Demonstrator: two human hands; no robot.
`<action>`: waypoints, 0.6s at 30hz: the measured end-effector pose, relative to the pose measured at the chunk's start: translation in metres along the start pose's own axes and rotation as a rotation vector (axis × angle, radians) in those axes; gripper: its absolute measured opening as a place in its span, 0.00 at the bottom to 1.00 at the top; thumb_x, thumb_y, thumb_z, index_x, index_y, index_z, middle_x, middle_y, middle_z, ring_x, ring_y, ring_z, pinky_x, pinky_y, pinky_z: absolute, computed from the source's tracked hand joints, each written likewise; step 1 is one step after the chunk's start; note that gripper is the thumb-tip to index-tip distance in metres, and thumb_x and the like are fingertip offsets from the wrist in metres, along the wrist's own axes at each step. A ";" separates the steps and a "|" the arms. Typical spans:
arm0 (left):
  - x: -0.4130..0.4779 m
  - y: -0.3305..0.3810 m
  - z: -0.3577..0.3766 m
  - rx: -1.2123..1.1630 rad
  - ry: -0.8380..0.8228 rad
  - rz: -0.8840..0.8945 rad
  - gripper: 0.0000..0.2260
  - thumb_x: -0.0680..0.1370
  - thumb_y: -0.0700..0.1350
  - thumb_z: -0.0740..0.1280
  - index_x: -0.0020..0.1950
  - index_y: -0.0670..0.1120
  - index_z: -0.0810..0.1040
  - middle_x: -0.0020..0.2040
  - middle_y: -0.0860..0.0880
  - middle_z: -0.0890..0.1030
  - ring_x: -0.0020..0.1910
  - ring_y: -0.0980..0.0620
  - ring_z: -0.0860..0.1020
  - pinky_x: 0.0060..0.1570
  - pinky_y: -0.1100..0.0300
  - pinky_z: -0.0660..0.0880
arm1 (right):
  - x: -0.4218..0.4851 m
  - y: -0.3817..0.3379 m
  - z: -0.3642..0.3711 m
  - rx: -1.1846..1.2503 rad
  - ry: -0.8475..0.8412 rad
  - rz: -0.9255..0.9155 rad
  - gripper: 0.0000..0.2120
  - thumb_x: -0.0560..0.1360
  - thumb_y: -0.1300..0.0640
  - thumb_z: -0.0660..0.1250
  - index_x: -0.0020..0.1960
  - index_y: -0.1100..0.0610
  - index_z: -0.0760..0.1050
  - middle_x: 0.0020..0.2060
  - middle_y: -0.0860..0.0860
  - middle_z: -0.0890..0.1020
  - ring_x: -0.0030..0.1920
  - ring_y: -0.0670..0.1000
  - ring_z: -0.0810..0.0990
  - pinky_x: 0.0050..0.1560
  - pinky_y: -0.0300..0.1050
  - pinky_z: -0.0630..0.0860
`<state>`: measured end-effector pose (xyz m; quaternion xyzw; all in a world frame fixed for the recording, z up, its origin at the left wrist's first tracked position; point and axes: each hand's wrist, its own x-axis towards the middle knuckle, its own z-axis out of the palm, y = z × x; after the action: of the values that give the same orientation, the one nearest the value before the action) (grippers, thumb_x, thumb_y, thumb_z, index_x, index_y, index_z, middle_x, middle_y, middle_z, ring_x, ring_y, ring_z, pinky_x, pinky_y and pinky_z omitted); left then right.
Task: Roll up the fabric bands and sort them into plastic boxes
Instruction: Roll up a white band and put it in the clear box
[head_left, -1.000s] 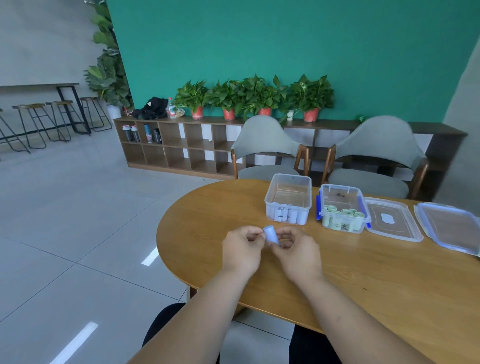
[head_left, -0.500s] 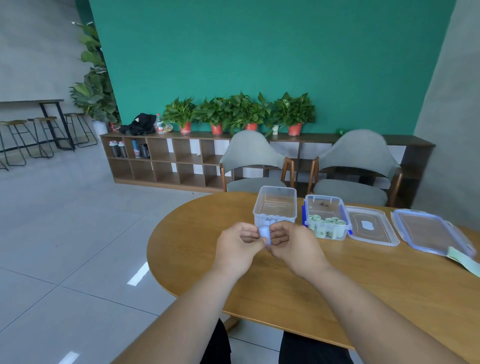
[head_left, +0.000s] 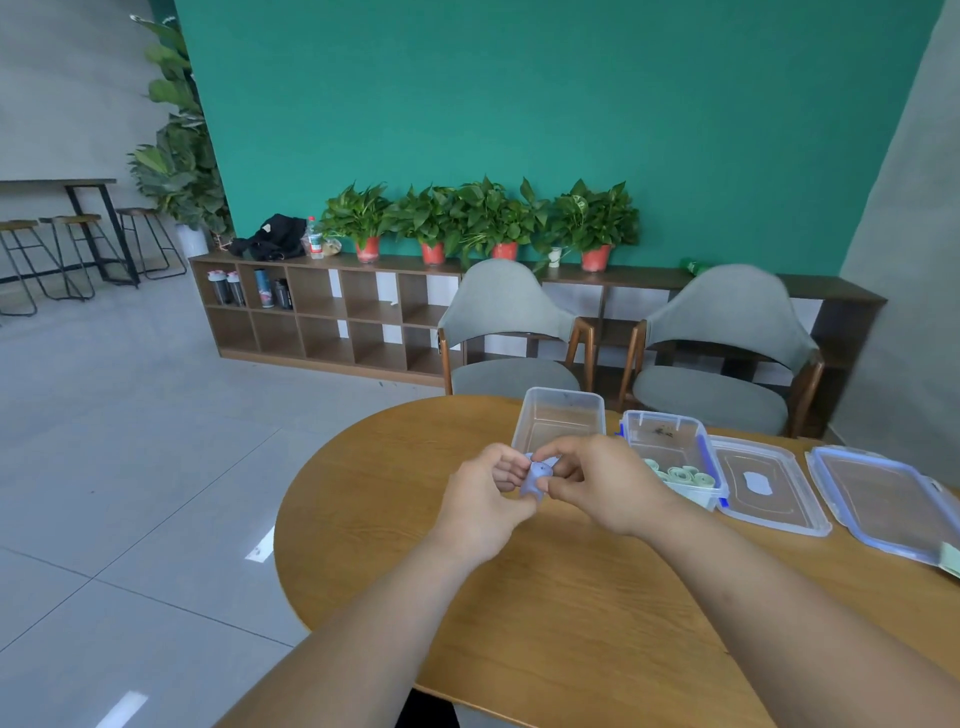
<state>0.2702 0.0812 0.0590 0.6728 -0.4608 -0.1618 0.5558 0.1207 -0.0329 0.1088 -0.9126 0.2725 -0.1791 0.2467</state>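
Two hands, left (head_left: 480, 501) and right (head_left: 605, 483), each grip pinching one seemingly rolled lilac band (head_left: 536, 475).

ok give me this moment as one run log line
step: rolling | left hand: pinches pale blue band roll | right hand: pinches same roll | clear box: behind hands | blue-latched box: green rolls inside

Blue fabric roll (head_left: 537, 475) between left hand (head_left: 485, 501) and right hand (head_left: 605, 486), over table (head_left: 384, 525).
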 end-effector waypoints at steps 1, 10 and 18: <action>0.006 -0.002 0.000 0.001 -0.006 -0.004 0.15 0.69 0.37 0.80 0.51 0.51 0.82 0.45 0.54 0.85 0.48 0.59 0.83 0.54 0.64 0.79 | 0.006 0.000 -0.001 -0.010 -0.011 0.009 0.12 0.76 0.50 0.76 0.59 0.43 0.82 0.42 0.43 0.85 0.44 0.42 0.84 0.51 0.46 0.82; 0.062 -0.015 0.001 0.058 -0.032 -0.002 0.17 0.71 0.36 0.78 0.57 0.51 0.82 0.49 0.55 0.85 0.51 0.61 0.83 0.56 0.63 0.79 | 0.070 0.016 -0.015 -0.132 -0.018 0.035 0.10 0.76 0.54 0.76 0.57 0.47 0.84 0.43 0.44 0.85 0.45 0.43 0.83 0.49 0.42 0.81; 0.103 -0.039 0.007 0.280 -0.033 -0.013 0.27 0.71 0.44 0.80 0.68 0.59 0.77 0.59 0.61 0.77 0.58 0.61 0.77 0.58 0.63 0.75 | 0.133 0.043 -0.007 -0.262 -0.009 0.112 0.11 0.76 0.53 0.75 0.58 0.47 0.85 0.46 0.47 0.88 0.51 0.47 0.84 0.57 0.46 0.80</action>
<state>0.3363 -0.0066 0.0523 0.7440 -0.4836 -0.1106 0.4475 0.2043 -0.1445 0.1168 -0.9211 0.3431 -0.1240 0.1363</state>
